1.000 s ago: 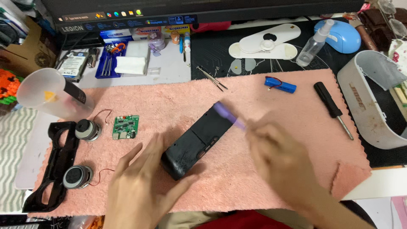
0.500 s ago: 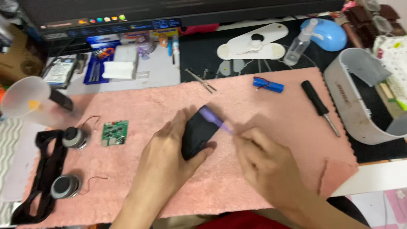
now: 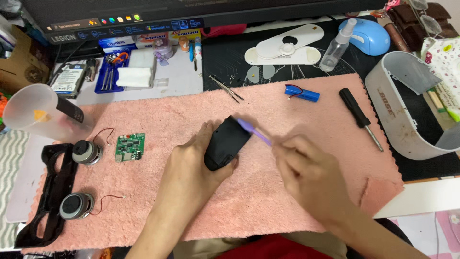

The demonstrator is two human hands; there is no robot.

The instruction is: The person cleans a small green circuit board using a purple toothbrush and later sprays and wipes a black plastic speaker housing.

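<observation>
My left hand (image 3: 191, 165) grips a black plastic speaker housing (image 3: 226, 142), tipped up on end on the pink towel (image 3: 287, 115). My right hand (image 3: 309, 175) holds a thin purple tool (image 3: 254, 131) whose tip touches the top of the housing. A green circuit board (image 3: 130, 147) lies to the left. Two round speaker drivers (image 3: 86, 152) (image 3: 75, 205) with red wires sit beside a black frame (image 3: 45, 201) at the towel's left edge.
A blue battery cell (image 3: 302, 93) and a black screwdriver (image 3: 360, 117) lie on the towel's right part. A white curved shell (image 3: 402, 120) stands at right, a clear plastic cup (image 3: 36, 112) at left. Tweezers (image 3: 226, 88), a spray bottle (image 3: 338, 45) and a blue mouse (image 3: 369, 36) lie behind.
The black housing has been turned from lying flat and long to standing on end in my left hand. My right hand with the purple tool stays at its top.
</observation>
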